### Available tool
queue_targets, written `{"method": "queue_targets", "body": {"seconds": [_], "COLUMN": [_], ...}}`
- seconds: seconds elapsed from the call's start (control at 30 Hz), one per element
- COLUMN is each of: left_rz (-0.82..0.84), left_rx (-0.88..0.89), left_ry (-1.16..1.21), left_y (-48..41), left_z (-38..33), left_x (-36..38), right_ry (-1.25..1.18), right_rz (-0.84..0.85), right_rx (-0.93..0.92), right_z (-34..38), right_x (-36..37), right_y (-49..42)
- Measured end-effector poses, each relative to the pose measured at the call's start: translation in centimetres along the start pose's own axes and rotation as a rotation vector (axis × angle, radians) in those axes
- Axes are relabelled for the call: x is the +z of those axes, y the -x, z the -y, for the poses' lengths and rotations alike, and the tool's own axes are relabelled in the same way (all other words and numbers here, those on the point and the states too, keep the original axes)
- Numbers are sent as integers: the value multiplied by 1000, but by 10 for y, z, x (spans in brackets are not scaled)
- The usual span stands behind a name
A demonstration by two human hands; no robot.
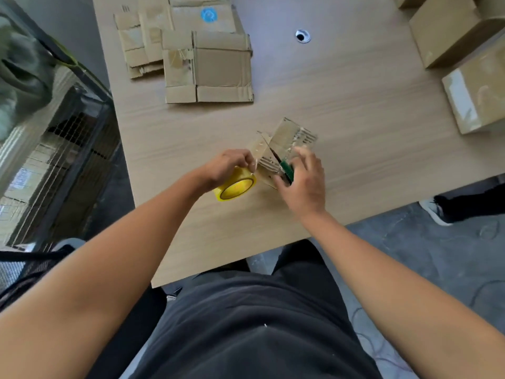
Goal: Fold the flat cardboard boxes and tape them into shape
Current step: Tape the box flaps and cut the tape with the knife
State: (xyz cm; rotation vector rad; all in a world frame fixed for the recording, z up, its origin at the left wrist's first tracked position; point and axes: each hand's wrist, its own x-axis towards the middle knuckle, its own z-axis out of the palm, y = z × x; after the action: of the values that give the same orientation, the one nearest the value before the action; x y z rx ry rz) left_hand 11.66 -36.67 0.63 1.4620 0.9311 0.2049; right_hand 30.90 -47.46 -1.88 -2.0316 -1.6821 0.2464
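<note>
A small cardboard box (284, 138) sits on the wooden table (355, 105), partly folded, with clear tape stretched across it. My left hand (229, 165) grips a yellow-cored tape roll (236, 186) just left of the box and pinches the tape strip. Just right of the roll, my right hand (303, 179) holds a green-handled knife (285, 169), its blade laid against the tape at the box's near edge.
A pile of flat cardboard boxes (207, 67) lies at the far left of the table. Assembled taped boxes (464, 64) stand at the far right. A cable hole (302, 36) sits mid-back. A wire cage (54, 149) stands left; someone's shoe (434, 212) shows on the floor at right.
</note>
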Motion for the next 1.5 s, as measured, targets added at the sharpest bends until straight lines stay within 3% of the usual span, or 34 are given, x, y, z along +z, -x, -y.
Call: {"method": "queue_targets", "body": {"seconds": [0.23,0.37,0.47,0.53,0.67,0.77,1.07,1.17,1.37,1.43,1.5], "left_rz": [-87,-179,-272,-300,-278,-286,-428,-370,-467,-422,-347], "left_rx": [-70,-112,-89,-59,-9,18,8,-8,-2,2,-41], "left_ry": [83,126,112,71,-41,-138,-231,-80,304,173,-115], "left_y": [39,58,75,84,97,99,100,98,99,98,94], "left_z": [3,0,-14,-30,-65,-83,-108,-106,-100,-108,-121], "left_x": [51,74,86,91,106,124,175,199,210,187,156], "right_ry": [-164,-203,-335,-539,-1105,-1203,-1074,-1076,-1121,-1212,-1286], "right_rz": [438,582,458,333,588,724,551,510,481,436,380], "right_rx": [-278,-358,-263,-68,223,279,196,226,323,420,520], "right_z": [-39,-45,-45,-39,-22,-17,-32,-42,-73,-82,-87], "right_x": [-34,-48,-61,-75,-115,-136,-162,-169,-175,-176,-173], "right_y": [-36,-49,-34,-17,14,25,34,30,20,15,7]}}
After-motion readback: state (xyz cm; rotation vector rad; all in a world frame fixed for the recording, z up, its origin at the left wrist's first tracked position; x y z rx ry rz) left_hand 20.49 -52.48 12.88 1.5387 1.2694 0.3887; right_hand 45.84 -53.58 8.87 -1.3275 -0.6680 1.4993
